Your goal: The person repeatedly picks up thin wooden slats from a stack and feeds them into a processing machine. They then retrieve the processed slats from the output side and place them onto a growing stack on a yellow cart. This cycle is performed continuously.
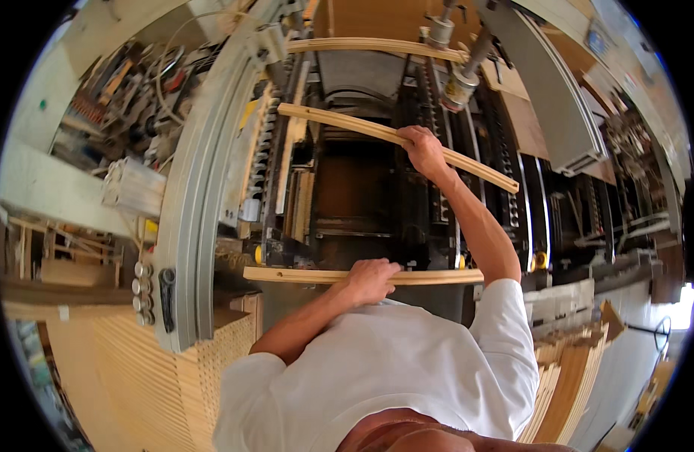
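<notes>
My right hand (424,151) is wrapped round a long pale wooden strip (335,118), right of its middle. That strip runs aslant over the machine, its left end farther from me than its right. Close to my body, my left hand (372,281) is closed over a second wooden strip (437,277), which lies crosswise along the machine's near side. Its fingertips are partly hidden behind the hand. Across the far part of the machine lies a third wooden strip (369,45), with neither hand touching it.
Below the strips is a dark machine bed (358,181) with chain tracks and rails. Grey metal beams (200,196) flank it, and a cylindrical machine head (460,87) hangs at the far right. Stacked wooden boards (155,369) stand at the near left, more boards (569,380) at the near right.
</notes>
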The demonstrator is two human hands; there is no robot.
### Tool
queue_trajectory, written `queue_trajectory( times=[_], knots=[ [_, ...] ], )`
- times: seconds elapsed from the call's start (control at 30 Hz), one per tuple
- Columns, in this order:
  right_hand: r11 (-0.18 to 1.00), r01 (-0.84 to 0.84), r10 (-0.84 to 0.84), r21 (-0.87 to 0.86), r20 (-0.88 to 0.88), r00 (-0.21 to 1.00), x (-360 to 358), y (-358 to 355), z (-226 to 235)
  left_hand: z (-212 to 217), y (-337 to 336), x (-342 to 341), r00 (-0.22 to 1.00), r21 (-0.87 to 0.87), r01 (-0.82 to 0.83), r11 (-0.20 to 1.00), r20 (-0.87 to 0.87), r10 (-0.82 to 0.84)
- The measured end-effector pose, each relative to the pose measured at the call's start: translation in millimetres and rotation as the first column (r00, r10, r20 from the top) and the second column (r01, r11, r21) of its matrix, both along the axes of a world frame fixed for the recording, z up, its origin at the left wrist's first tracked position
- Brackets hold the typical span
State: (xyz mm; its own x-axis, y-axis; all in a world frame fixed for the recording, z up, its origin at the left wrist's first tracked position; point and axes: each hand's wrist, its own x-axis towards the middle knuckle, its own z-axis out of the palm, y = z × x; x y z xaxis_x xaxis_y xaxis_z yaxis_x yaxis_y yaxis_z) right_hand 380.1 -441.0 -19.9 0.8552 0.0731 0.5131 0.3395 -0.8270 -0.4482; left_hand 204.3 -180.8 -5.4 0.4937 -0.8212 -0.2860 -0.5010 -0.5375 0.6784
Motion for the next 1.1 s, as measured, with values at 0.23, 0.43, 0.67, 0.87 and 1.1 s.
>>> queue_trajectory(
  times=[0.23, 0.43, 0.67, 0.87, 1.1],
  knots=[
    [0.964, 0.079, -0.058, -0.252, 0.093, 0.994, 100.8, -19.6, -38.8, 7.2, 47.5, -34.7, 0.977, 0.195, -0.198, 0.961, -0.045, 0.21],
    [0.94, 0.175, -0.148, -0.295, 0.109, 0.983, 133.4, -43.3, -37.7, 13.7, 95.9, -72.8, 0.852, 0.357, -0.469, 0.808, -0.057, 0.52],
    [0.927, 0.141, -0.115, -0.347, 0.093, 0.989, 150.3, -27.6, -40.4, 3.8, 148.5, -105.4, 0.749, 0.339, -0.624, 0.704, 0.001, 0.663],
    [0.929, 0.148, -0.105, -0.338, 0.141, 0.984, 148.3, -17.9, -40.5, -20.6, 179.2, -134.4, 0.602, 0.39, -0.747, 0.538, 0.053, 0.797],
    [0.925, 0.158, -0.119, -0.344, 0.131, 0.984, 146.0, -18.2, -40.7, -40.4, 194.9, -177.2, 0.454, 0.324, -0.857, 0.399, 0.111, 0.884]
  ],
)
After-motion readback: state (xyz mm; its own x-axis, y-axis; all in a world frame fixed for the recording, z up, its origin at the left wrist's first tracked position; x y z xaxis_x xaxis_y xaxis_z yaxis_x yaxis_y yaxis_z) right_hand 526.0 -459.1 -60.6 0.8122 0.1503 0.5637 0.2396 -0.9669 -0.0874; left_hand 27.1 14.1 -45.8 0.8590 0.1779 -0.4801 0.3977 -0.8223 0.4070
